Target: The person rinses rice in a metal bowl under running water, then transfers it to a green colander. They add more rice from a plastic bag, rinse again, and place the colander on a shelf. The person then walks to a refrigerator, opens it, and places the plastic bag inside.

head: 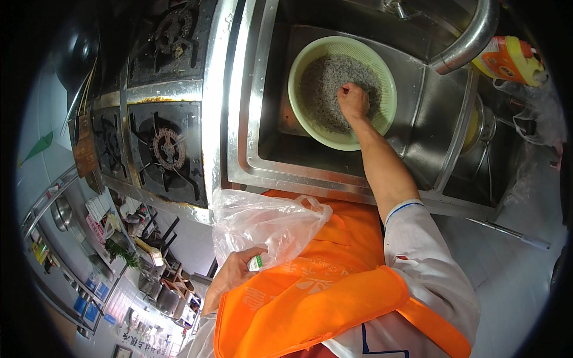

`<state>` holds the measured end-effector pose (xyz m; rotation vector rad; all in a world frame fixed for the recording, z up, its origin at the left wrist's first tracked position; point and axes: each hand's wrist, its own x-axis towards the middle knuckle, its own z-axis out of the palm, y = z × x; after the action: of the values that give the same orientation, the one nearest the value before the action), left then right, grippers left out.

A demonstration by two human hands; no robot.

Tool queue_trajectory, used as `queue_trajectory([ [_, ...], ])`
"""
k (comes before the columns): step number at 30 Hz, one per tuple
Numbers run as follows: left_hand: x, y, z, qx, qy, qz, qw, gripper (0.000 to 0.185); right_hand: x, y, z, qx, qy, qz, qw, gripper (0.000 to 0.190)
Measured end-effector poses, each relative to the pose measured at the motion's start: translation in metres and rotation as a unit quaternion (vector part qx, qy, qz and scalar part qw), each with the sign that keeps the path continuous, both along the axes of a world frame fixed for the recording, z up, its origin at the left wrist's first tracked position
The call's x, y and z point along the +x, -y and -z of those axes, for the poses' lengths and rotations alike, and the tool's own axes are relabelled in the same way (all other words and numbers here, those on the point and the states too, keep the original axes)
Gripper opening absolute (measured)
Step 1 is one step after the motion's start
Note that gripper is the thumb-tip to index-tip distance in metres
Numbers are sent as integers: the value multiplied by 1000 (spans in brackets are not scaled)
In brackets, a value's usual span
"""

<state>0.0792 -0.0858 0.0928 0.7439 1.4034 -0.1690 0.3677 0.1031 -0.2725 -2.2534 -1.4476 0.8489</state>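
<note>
A pale green plastic colander (295, 96) sits in the stainless steel sink basin (280, 147). It holds a mass of small greyish, translucent pieces (329, 96); I cannot tell what they are. My right hand (355, 102) is over this mass with its fingers curled, and whether anything is pinched in them is hidden. Down at the left of my orange apron (344, 273), my left hand (235, 273) grips a clear plastic bag (264, 219). A small green and white item (255, 263) shows beside its fingers.
A curved metal faucet (470, 40) reaches over the sink's right side. Beyond it stand an orange and yellow bottle (510, 60) and a crumpled plastic bag (532, 116). In the adjoining basin is a metal strainer (487, 123). Gas burners (169, 147) lie at left.
</note>
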Motion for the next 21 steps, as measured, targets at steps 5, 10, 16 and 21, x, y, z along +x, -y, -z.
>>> queue_trajectory([
  [5,1,0,1,-19,9,-10,1000,45,-1,-1,-4,2,-4,2,1000,16],
  [10,-2,4,6,-23,40,-37,998,45,-2,-2,-6,-5,2,-1,1000,18],
  [16,-2,1,7,-23,46,-16,999,46,-4,-3,-6,-37,12,-4,999,23],
  [21,-2,3,7,-16,48,-29,998,46,-6,-3,-2,-37,14,2,999,23],
])
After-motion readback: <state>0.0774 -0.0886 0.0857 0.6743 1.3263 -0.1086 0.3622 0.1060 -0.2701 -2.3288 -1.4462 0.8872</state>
